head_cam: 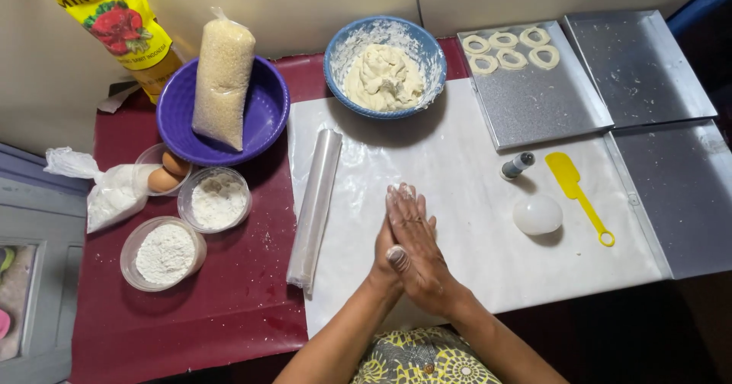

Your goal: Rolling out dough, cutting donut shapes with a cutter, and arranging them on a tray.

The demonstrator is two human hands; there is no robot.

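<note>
Hands: left hand (383, 241) and right hand (418, 248) pressed palm to palm above white sheet (457, 178) on counter (229, 308); anything between palms hidden.

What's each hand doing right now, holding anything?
Left hand: flat, palm pressed against the right; whether anything sits between cannot be told.
Right hand: flat, laid over the left; same.

Counted around the white work sheet (465, 201): 2 hands, left hand (383, 250) and right hand (415, 243), pressed together over it. Behind it, 3 metal trays (534, 102), 1 bearing 5 dough rings (509, 48), and 1 blue bowl of dough (385, 67). Left of it, 1 purple bowl (263, 113), 3 clear cups (164, 253), 2 eggs (168, 172). On it, 1 yellow spatula (576, 189).
</note>
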